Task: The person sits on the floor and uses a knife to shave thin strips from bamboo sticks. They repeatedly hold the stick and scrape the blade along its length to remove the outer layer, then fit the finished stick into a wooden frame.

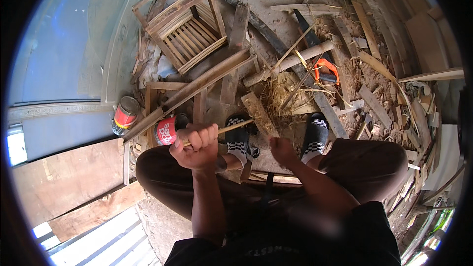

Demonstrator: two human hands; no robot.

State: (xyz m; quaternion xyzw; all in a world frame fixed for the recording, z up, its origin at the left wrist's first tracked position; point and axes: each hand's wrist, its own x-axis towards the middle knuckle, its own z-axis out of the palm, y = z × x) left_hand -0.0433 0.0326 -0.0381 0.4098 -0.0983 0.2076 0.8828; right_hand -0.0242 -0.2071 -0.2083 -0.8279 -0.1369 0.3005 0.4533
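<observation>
My left hand (199, 143) is closed in a fist around a thin wooden stick (231, 127). The stick points right, its far tip beside a short, rough wooden board (258, 111) between my feet. At that board's near end my right hand (284, 151) is closed; what lies inside its fingers is hidden. Just beyond my left fist is a red can (166, 131) with white lettering, partly covered by the hand. Straw-like shavings (286, 93) are heaped beside the board's far end.
A slatted wooden frame (189, 34) lies at the far left, near a long plank (209, 80). Right of the shavings is an orange-framed hand tool (327, 71), perhaps a saw. Another red can (126, 112) stands by the left wall. Wood scraps (379, 106) litter the right.
</observation>
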